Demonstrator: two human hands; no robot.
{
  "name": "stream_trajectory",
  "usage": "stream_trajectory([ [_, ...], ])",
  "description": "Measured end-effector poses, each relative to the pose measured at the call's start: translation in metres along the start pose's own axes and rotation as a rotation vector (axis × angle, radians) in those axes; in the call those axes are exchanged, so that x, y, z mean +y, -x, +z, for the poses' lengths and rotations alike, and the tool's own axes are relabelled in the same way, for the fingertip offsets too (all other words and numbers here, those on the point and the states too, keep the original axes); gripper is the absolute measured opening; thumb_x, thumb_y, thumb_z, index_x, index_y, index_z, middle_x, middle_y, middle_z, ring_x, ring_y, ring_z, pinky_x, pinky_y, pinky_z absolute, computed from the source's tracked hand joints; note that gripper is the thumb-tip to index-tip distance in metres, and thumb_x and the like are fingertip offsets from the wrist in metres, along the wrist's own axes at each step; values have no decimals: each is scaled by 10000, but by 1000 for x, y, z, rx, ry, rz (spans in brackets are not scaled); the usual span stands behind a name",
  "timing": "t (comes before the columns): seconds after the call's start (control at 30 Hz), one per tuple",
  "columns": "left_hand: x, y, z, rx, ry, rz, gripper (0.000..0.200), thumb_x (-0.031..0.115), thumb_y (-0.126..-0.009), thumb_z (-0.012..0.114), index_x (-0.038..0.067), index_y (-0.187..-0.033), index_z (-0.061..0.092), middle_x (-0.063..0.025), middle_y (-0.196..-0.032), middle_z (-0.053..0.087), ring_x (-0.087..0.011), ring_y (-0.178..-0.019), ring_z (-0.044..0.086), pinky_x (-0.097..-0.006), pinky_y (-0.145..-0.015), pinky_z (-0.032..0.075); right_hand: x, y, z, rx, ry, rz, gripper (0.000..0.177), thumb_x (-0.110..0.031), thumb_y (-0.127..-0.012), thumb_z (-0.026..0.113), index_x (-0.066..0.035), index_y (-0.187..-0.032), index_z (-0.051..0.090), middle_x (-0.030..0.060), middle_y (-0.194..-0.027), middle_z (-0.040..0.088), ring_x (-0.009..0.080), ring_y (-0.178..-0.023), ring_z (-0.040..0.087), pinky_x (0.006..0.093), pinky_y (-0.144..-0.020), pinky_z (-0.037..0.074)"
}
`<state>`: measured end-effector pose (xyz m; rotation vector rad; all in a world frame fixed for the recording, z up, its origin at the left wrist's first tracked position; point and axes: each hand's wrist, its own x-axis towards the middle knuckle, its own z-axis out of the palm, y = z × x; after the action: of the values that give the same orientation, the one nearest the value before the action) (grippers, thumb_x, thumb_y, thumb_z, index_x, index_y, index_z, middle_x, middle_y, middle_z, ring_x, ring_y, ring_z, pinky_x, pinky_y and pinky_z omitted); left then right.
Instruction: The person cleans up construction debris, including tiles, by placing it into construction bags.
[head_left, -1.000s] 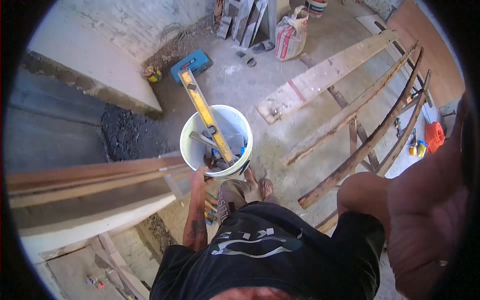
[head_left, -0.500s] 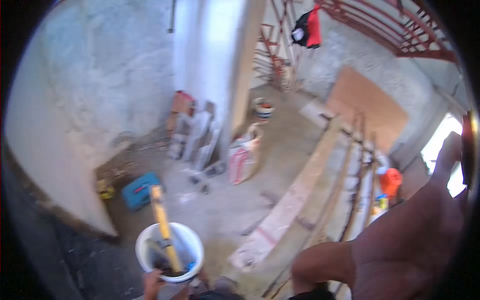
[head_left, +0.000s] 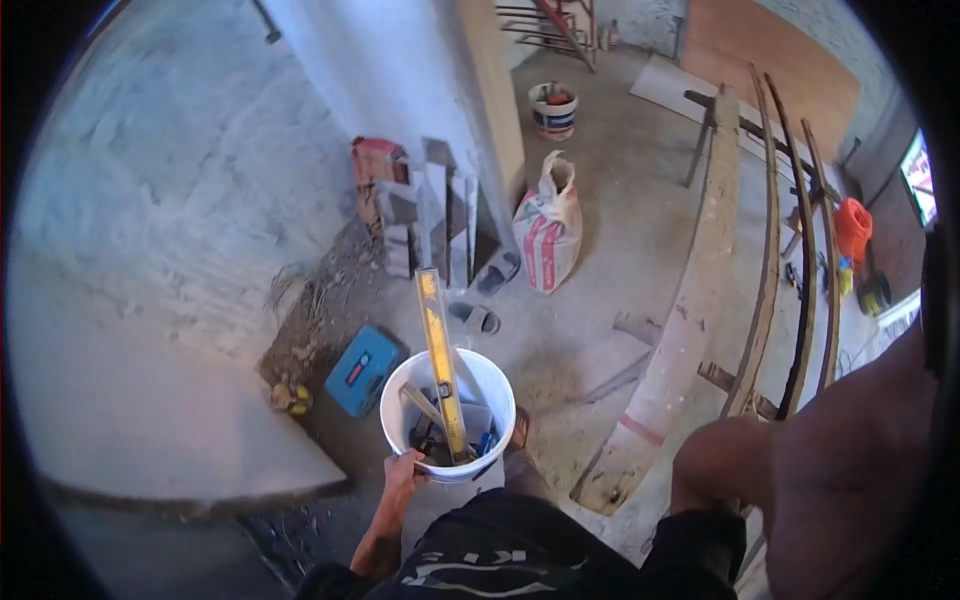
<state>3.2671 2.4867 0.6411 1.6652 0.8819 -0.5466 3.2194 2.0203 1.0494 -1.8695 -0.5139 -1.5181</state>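
Note:
My left hand (head_left: 403,470) is closed on the near rim of a white bucket (head_left: 393,440). A yellow spirit level (head_left: 440,365) stands tilted in the bucket, its upper end well above the rim. Beside it lie a wooden-looking piece, dark tools and something blue, too jumbled to name one by one. Bare skin of my right side and arm fills the lower right, but my right hand does not show.
Left of the bucket lies a blue case (head_left: 365,370). Beyond are sandals (head_left: 475,318), a white-and-red sack (head_left: 548,235), leaning tile pieces (head_left: 430,220) and a paint bucket (head_left: 554,112). Long planks (head_left: 690,330) stretch along the right, near an orange container (head_left: 852,230).
The view has tilted downward and sharpened. The bucket, with my left hand on it, appears higher and further right. The raised end of my right arm has left the view.

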Motion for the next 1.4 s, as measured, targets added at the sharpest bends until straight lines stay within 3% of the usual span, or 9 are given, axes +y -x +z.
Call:
stream_trajectory([
  [0.07,-17,115,68,-46,22,155,210,96,-698,637,-76,-805,584,-138,-643,586,-238,-496,601,-353,-397,523,-24,-11,-138,73,11,30,599,-42,-805,609,-33,-1348,355,125,-1335,418,208,-1240,377,330,-983,333],
  [0.2,52,84,100,-82,-85,206,219,118,-700,648,-61,-821,607,-129,-650,592,-225,-500,601,-334,-426,517,0,0,-105,188,117,313,616,-35,-807,600,-31,-1366,341,128,-1354,411,211,-1261,368,333,-998,325],
  [0.47,193,70,221,-332,-204,360,228,157,-692,673,-39,-797,621,-110,-660,604,-210,-501,602,-323,-446,521,73,336,25,380,-430,2392,676,-449,-789,647,-46,-1289,434,134,-1208,518,304,-1105,500,529,-836,444],
  [0.57,239,54,278,-411,-300,363,249,162,-682,686,-48,-797,617,-111,-651,608,-191,-489,592,-313,-432,510,115,349,45,756,-904,2308,614,-397,-785,653,-53,-1246,438,150,-1165,514,326,-1088,504,599,-803,436],
  [0.7,297,25,358,-486,-419,381,252,174,-685,679,-52,-783,627,-99,-630,606,-185,-511,600,-302,-446,504,203,308,39,450,-636,2082,415,-225,-770,614,-29,-1112,485,146,-1063,556,311,-973,576,564,-770,494],
  [1.03,458,0,515,-972,-719,478,322,308,-807,669,-12,-838,640,-57,-762,625,-170,-695,626,-275,-651,505,389,237,-6,764,-464,1892,483,-109,-676,574,-29,-1130,428,166,-1067,539,352,-951,584,536,-820,494],
  [1.17,529,-33,509,25,-461,1437,281,239,-874,587,-2,-735,547,-121,-983,602,-257,-965,561,-366,-856,419,475,209,-28,743,-457,1902,328,-83,-701,555,-49,-1004,433,145,-1018,515,341,-946,562,573,-814,487],
  [1.2,551,-44,499,248,-345,1497,281,246,-893,545,-28,-955,527,-159,-1101,557,-286,-1063,514,-389,-922,381,501,212,-35,716,-461,1881,306,-106,-703,563,-57,-984,453,138,-1022,519,335,-959,563,577,-825,481],
  [1.4,640,-67,529,357,132,1487,468,168,-887,544,-48,-1269,385,-223,-1330,378,-331,-1231,370,-448,-1039,250,701,253,-51,611,-465,2034,394,-139,-694,581,-75,-1067,473,133,-1041,528,322,-975,570,531,-809,507],
])
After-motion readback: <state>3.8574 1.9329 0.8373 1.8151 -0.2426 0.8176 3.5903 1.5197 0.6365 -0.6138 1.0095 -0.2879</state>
